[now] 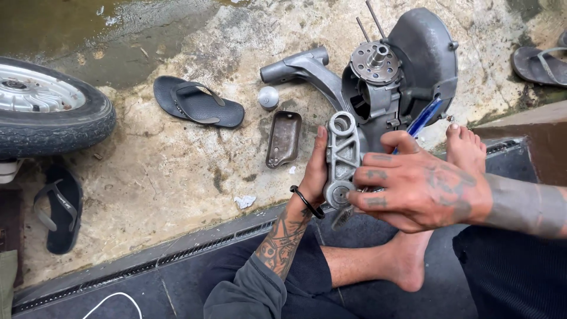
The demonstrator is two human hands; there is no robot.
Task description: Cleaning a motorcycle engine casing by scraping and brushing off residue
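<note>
My left hand (314,171) grips a grey cast metal bracket (342,150) from its left side, holding it upright. The bracket has a ring at the top and a round boss at the bottom. My right hand (413,186) is closed over the bracket's lower right, fingers curled against it; a blue-handled tool (424,117) sticks up behind this hand. Just beyond stands a grey engine casing (407,65) with a round hub and two studs on top. A black band sits on my left wrist.
A small metal cover plate (283,139) and a round grey cap (268,97) lie on the concrete. A tyre with a metal rim (47,112) is at left. Sandals (198,101) (58,207) (540,64) lie around. My bare feet (463,147) rest by a floor drain grate (195,248).
</note>
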